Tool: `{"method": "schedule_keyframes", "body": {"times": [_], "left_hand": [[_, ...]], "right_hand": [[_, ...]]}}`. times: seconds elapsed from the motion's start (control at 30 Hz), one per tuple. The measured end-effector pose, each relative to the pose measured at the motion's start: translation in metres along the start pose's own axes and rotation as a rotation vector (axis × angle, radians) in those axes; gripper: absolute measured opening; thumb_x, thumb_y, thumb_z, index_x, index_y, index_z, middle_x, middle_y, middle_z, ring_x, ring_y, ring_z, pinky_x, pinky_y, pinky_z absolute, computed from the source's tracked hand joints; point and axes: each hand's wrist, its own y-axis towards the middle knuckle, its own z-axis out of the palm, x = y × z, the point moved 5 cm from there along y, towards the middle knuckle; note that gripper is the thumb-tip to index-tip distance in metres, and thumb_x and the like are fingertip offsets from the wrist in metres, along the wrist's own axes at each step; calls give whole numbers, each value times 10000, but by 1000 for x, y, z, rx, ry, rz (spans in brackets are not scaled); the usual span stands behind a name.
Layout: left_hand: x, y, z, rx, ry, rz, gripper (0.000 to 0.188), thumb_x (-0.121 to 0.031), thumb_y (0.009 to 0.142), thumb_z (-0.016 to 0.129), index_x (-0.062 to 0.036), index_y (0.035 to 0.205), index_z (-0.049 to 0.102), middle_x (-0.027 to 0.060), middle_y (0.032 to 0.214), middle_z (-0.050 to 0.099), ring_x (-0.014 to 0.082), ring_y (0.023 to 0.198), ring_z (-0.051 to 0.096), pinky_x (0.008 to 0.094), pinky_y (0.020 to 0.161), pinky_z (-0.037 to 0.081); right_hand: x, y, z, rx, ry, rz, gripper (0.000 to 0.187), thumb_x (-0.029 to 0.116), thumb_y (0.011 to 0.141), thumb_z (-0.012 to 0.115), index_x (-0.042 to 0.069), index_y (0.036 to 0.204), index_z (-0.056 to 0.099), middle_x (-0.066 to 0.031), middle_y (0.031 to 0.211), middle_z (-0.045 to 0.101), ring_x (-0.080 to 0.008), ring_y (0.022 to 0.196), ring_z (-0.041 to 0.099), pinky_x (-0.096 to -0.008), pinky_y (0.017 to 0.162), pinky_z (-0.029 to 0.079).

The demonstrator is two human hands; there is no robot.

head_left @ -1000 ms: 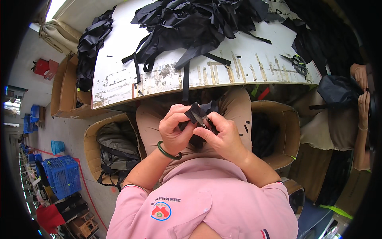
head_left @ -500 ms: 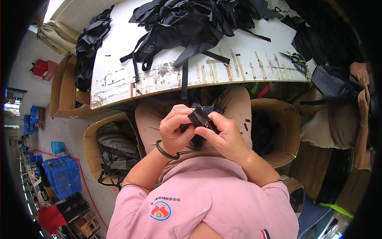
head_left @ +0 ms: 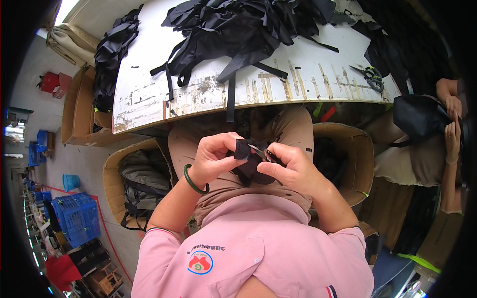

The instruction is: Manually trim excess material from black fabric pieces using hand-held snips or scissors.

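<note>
Over my lap, my left hand (head_left: 216,156) pinches the edge of a black fabric piece (head_left: 242,150) between thumb and fingers. The rest of the black cloth hangs down between my knees. My right hand (head_left: 290,164) is closed round a small pair of scissors (head_left: 266,155) with dark handles. Their metal blades point left and touch or nearly touch the fabric edge beside my left fingertips. Whether the blades are around the cloth or only against it I cannot tell.
Ahead stands a worn white table (head_left: 198,94) with a heap of black fabric pieces (head_left: 238,35) and another pair of scissors (head_left: 372,78). Cardboard boxes flank my legs, the left one holding a grey-black bag (head_left: 145,180). At right, another person's hands (head_left: 452,111) hold black fabric.
My hands have moved slightly apart and the black fabric has been turned, so the scissors' blades now show at its edge. At right, the other person's black fabric has shifted.
</note>
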Motion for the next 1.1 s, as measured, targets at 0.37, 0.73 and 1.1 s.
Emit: {"method": "schedule_keyframes", "body": {"times": [0.37,0.73,1.1], "left_hand": [[10,2,2,169,-25,-220,109,66,760,683,-12,761,607,93,840,644,182,818,562,323,773,437],[1,6,1,291,119,-136,81,9,765,703,17,801,631,109,886,671,165,828,615,274,762,474],[-4,13,6,415,-87,-307,88,-21,738,734,3,774,657,135,865,696,220,796,597,347,803,426]], "right_hand": [[19,-1,-8,50,-527,-110,403,384,823,712,28,788,527,-150,627,573,-330,554,566,-390,521,433],[14,-3,-10,96,-497,-57,394,364,840,697,23,766,515,-154,589,532,-327,525,519,-391,515,407],[14,-8,-10,179,-491,-97,407,362,852,688,18,747,499,-155,568,486,-304,494,472,-377,494,374]]}}
